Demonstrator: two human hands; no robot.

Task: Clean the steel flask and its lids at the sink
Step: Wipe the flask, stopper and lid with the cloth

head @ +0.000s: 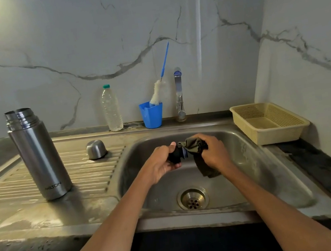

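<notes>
Over the stainless steel sink basin (pixel 257 167), above and behind its round drain (pixel 192 198), both hands work on the small black stopper lid w/ a blue ring (pixel 176 154). Left hand (pixel 161 164) is curled round the black end, thumb on top, fingers underneath. Right hand (pixel 214 152) is closed on a dark olive-grey cloth (pixel 198 152), bunched against the blue-ring end; rest of cloth hangs down toward the drain.

Handling, as a guess: the stopper lid looks like hard plastic, light, stiff, prob. slick if wet. Short and stubby, so best gripped round its black body as now, leaving the ring end free for the cloth. Cloth is soft and limp, goes wherever it's pushed, good for grooves around the ring. Can't tell if it's wet or soapy.

Tall brushed-steel flask w/ open mouth (pixel 39 156) stands upright on the ribbed drainboard, well left of the sink basin; no lid on. Likely the heaviest item, rigid, smooth sides, slippery when wet: take it round the mid-body, not the threaded neck. The domed steel cup lid (pixel 96 149) sits mouth-down on the drainboard, just left of the basin's back corner; light, smooth, grab by the sides.

Behind the basin: blue plastic cup (pixel 151 114) holding a blue-handled white bottle brush (pixel 159 92), steel tap (pixel 179 95) beside it; no water visibly running.
</notes>
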